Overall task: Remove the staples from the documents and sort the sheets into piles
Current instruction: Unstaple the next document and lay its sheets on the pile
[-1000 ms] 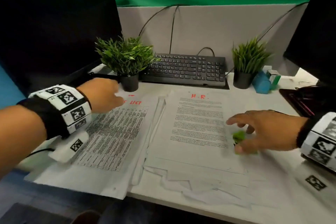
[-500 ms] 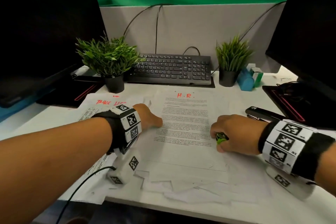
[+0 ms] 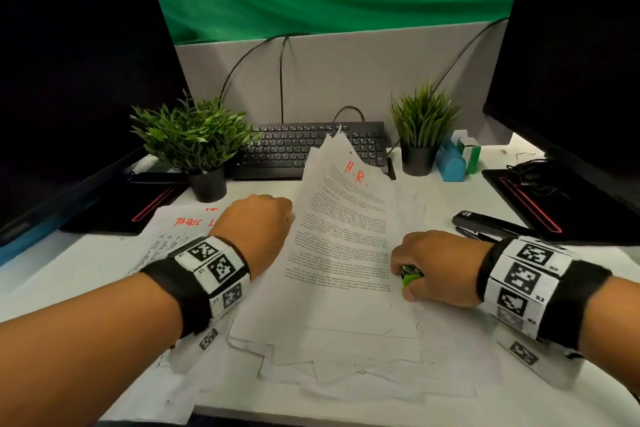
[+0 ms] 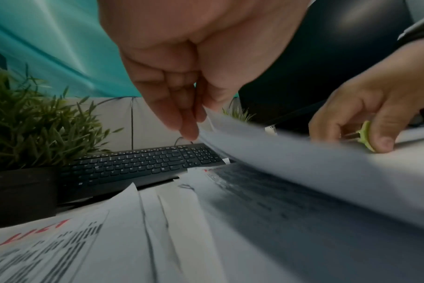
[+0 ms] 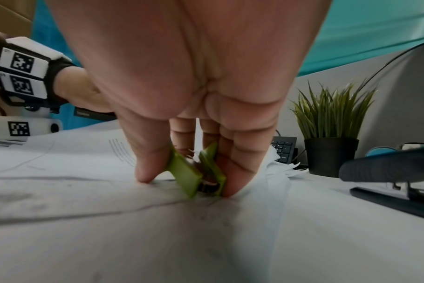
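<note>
The stapled "H.R." document [image 3: 346, 236] lies mid-desk on loose white sheets [image 3: 346, 357]. Its left side and top are lifted and curled. My left hand [image 3: 287, 215] pinches that left edge; the left wrist view shows the fingertips [image 4: 189, 122] on the raised paper [image 4: 303, 168]. My right hand [image 3: 405, 277] rests on the document's right edge and grips a green staple remover [image 3: 410, 276]. In the right wrist view the staple remover [image 5: 191, 172] sits between thumb and fingers, its end touching the paper. A "Tasks list" pile [image 3: 180, 236] lies left of it.
A black keyboard [image 3: 311, 149] stands behind the papers between two potted plants [image 3: 197, 142] [image 3: 422, 125]. A black stapler [image 3: 488, 224] lies right of my right hand. Dark monitors [image 3: 69, 97] [image 3: 571, 62] flank the desk. A blue holder [image 3: 450, 159] stands at the back right.
My left hand came off the left pile, took the H.R. document's left edge and lifted it. My right hand closed round the green staple remover and stays at the right edge.
</note>
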The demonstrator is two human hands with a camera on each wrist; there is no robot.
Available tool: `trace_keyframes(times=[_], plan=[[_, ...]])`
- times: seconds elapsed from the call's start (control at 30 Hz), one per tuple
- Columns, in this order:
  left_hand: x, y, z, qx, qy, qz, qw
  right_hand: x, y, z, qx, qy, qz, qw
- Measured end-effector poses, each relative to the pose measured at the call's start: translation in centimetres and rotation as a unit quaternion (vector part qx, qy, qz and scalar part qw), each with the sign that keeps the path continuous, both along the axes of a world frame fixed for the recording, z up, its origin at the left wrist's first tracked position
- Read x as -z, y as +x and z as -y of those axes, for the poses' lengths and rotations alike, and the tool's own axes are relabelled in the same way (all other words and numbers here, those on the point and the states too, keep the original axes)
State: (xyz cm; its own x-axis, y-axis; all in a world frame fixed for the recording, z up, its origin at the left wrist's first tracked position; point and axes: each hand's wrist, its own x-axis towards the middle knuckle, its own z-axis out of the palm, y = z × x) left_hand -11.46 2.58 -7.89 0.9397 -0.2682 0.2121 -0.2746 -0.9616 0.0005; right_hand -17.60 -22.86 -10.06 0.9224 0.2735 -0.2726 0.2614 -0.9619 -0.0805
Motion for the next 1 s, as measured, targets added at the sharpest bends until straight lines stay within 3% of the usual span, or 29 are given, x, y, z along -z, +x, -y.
trace_keyframes(times=[0.07, 0.17, 0.3, 0.37, 0.4, 0.43, 0.5, 0.53, 0.6, 0.73, 0.83, 1.0], plan=[[-0.5, -0.3, -0.2, 0.016, -0.028, 0.032, 0.999, -0.1, -0.1, 0.1, 0.006, 0.002, -0.004, 1.0], [-0.8, -0.5, -0.7, 0.046, -0.153, 0.065, 0.985, -0.2, -0.3, 0.1, 0.017, 0.01, -0.008, 1.0], [-1.0, -0.7, -1.1, 0.08, -0.352, 0.038, 0.932, -0.9, -0.3, 0.7, 0.045, 0.059, -0.005, 0.997], [-1.2, -0.6, -1.1, 0.08, -0.428, 0.029, 0.9, -1.5, 0.0, 1.9, 0.089, 0.154, 0.008, 0.984], [-1.4, -0.5, -1.1, 0.073, -0.462, 0.025, 0.884, -1.9, 0.3, 2.7, 0.127, 0.245, 0.017, 0.961], [-1.7, -0.4, -1.2, 0.065, -0.492, 0.02, 0.868, -2.4, 0.5, 3.5, 0.175, 0.366, 0.024, 0.914], [-2.4, -0.2, -1.3, 0.047, -0.532, 0.013, 0.846, -3.4, 0.8, 5.0, 0.263, 0.594, 0.019, 0.76], [-2.9, -0.2, -1.4, 0.043, -0.541, 0.012, 0.84, -4.1, 1.0, 5.7, 0.28, 0.659, 0.018, 0.698], [-3.8, -0.1, -1.3, 0.039, -0.557, 0.002, 0.829, -5.3, 1.6, 6.9, 0.269, 0.712, 0.009, 0.648], [-5.1, 0.1, -0.8, 0.017, -0.582, -0.024, 0.813, -7.2, 2.0, 6.9, 0.214, 0.727, 0.005, 0.652], [-5.8, 0.3, -0.5, 0.001, -0.608, -0.04, 0.793, -8.0, 1.8, 5.8, 0.172, 0.713, 0.025, 0.679], [-6.3, 0.3, -0.8, 0.024, -0.634, -0.079, 0.769, -8.1, 2.3, 4.4, 0.151, 0.689, 0.119, 0.699]])
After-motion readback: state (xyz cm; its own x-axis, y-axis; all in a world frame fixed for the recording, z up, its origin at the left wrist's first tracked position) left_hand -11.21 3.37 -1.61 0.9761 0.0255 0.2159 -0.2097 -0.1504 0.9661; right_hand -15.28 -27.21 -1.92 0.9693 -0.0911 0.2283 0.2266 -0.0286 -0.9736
